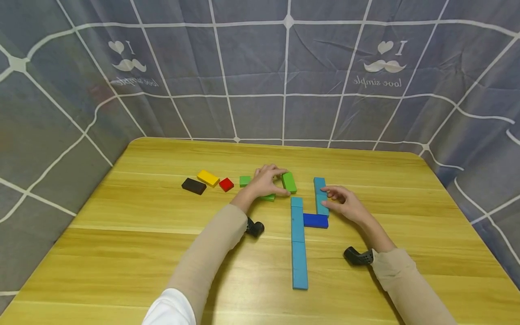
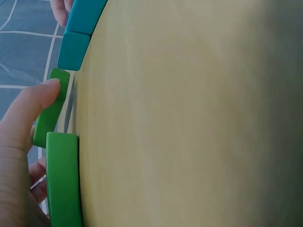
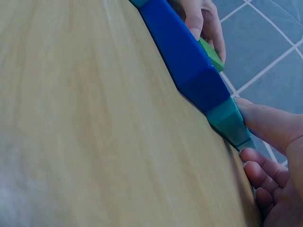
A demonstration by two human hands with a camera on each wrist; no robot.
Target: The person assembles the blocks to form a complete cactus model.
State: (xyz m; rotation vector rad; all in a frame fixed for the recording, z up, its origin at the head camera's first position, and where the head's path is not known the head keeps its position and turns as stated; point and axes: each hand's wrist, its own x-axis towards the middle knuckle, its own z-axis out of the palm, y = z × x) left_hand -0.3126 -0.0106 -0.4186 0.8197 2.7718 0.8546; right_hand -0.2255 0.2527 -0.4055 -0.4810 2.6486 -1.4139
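My left hand [image 1: 264, 181] pinches a green block [image 1: 289, 182] between thumb and fingers. In the left wrist view the thumb lies over that block's face, and another green block [image 2: 64, 179] stands nearer. My right hand [image 1: 344, 204] touches the right side of a short column of light blue blocks [image 1: 320, 185] with its thumb and fingertips; the other fingers are loosely bent. A dark blue block [image 1: 315, 220] lies crosswise from the foot of that column to a longer light blue column [image 1: 299, 253].
Left of my left hand lie a small green block [image 1: 245, 181], a red block [image 1: 226, 184], a yellow block [image 1: 208, 178] and a black block [image 1: 193, 186]. They rest on a wooden table [image 1: 134, 253], with a grey checked curtain [image 1: 252, 58] hanging around its far side.
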